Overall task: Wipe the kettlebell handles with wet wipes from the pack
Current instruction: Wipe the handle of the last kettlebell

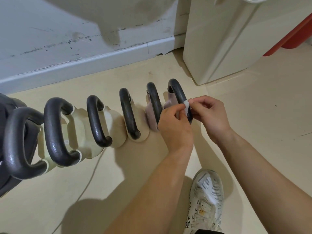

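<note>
Wipe, small, white and crumpled (186,106), pressed against dark curved metal handle (177,89) of pale pink kettlebell (169,103), pinched there by both left grip (175,127) and right grip (211,115). Left of that kettlebell, row of five more dark-handled kettlebells (96,119) on cream floor (253,115); nearer than it, white mesh shoe (207,196).

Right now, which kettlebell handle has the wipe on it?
The rightmost handle: the left hand and right hand pinch a white wipe against it.
</note>
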Tool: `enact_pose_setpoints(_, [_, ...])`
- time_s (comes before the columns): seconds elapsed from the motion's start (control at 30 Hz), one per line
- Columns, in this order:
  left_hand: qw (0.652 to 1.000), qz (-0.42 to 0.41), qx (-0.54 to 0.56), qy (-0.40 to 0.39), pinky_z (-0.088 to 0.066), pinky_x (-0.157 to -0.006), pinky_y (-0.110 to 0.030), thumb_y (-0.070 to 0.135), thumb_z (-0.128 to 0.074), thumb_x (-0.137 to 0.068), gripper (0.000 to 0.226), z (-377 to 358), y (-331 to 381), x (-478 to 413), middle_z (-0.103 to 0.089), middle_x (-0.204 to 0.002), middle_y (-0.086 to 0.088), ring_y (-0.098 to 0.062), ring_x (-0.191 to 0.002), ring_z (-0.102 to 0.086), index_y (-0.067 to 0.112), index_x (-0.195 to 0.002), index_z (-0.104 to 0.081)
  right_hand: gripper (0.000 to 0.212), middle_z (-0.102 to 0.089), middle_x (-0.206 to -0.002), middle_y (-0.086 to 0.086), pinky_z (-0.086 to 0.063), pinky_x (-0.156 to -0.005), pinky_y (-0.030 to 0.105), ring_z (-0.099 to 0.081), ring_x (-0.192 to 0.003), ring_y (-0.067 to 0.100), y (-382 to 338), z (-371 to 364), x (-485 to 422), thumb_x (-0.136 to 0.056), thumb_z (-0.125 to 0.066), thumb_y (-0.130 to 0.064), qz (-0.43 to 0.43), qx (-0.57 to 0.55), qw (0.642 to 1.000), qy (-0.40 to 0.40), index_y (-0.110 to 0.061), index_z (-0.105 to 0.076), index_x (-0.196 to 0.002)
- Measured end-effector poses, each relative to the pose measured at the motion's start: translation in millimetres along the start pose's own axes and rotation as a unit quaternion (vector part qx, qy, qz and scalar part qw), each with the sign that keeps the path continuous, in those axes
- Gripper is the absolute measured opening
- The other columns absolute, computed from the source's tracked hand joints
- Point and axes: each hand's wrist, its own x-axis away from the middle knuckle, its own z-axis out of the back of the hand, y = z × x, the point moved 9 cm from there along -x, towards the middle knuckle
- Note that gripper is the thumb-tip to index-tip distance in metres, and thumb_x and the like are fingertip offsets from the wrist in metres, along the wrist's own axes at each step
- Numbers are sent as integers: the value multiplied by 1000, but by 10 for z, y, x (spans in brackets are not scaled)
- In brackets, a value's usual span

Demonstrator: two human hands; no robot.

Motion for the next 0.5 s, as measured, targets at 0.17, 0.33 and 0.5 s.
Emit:
enact_pose_setpoints(0.17, [998, -58, -7, -14, -56, -87, -31, 15, -66, -91, 20, 27, 98, -66, -67, -101, 7, -7, -95, -65, 24, -108, -60, 15, -72, -83, 22, -61, -79, 44, -71, -77, 32, 33, -80, -54, -90, -75, -15, -37, -34, 998, -40, -1, -70, -89])
enact_pose_setpoints(0.33, [996, -90, -14, -10, -57, -83, -30, 15, -72, -88, 22, 39, 98, -118, -66, -100, 6, -8, -92, -66, 23, -106, -61, 5, -71, -68, 6, -52, -72, 37, -64, -66, 23, 164, -82, -37, -92, -72, -8, -72, -102, 991, -40, -5, -69, -88])
enact_pose_setpoints(0.5, [976, -196, -92, -9, -53, -79, -22, 14, -67, -91, 11, 48, 182, 5, -72, -91, 4, -8, -84, -64, 15, -99, -74, 7, -71, -68, 7, -57, -79, 42, -63, -68, 21, 175, -15, 46, -92, -71, -7, -46, -87, 995, -11, 0, -72, -93])
